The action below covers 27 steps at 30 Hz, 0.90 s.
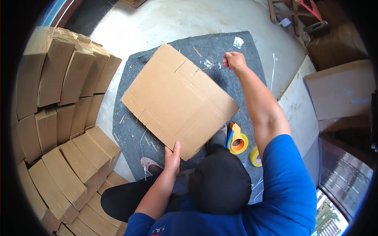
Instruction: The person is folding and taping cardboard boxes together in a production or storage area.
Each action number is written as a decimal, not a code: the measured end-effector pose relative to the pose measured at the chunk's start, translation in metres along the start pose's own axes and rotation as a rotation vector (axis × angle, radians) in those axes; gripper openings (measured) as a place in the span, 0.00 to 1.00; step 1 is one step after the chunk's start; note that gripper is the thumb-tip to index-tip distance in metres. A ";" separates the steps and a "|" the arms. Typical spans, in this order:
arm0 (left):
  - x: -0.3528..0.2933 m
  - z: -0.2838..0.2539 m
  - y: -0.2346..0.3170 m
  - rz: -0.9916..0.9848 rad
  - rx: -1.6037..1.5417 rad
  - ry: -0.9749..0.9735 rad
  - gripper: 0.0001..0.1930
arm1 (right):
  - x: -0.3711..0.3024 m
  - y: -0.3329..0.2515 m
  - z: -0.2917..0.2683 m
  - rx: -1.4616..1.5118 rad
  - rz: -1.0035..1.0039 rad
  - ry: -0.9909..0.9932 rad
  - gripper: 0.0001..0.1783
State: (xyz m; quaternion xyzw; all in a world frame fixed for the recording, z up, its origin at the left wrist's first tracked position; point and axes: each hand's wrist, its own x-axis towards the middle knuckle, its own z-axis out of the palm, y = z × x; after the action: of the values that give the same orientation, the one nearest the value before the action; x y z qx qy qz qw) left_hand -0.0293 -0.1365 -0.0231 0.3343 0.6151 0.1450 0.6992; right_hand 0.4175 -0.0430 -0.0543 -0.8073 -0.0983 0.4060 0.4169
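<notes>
In the head view, the carton [177, 100] is set aslant over the grey mat [132, 72], and the left hand [172, 159] pinches its near edge with the thumb on top, probably to steady it, while the right hand [234, 61] stands apart beyond its upper right edge, fingers curled together, though I cannot tell whether they grip something thin. The dispenser [235, 131] is near the carton's right corner, perhaps for easy reach. The stacked boxes [65, 124] limit the room at left, but the mat leaves more room toward the right hand.
</notes>
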 end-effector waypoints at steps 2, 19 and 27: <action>0.002 -0.013 -0.003 0.016 0.054 -0.015 0.28 | -0.006 -0.001 -0.003 0.098 -0.031 -0.251 0.21; -0.003 -0.021 -0.012 0.000 -0.005 -0.049 0.26 | 0.005 0.116 -0.064 -1.381 -0.176 0.014 0.13; 0.006 -0.026 -0.021 0.073 0.016 -0.042 0.27 | -0.241 0.257 -0.343 -1.307 0.722 0.394 0.14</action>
State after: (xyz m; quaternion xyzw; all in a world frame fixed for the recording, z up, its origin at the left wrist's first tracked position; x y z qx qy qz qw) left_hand -0.0570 -0.1408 -0.0413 0.3653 0.5888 0.1585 0.7034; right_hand 0.4673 -0.5284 0.0009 -0.9288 0.0276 0.2250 -0.2930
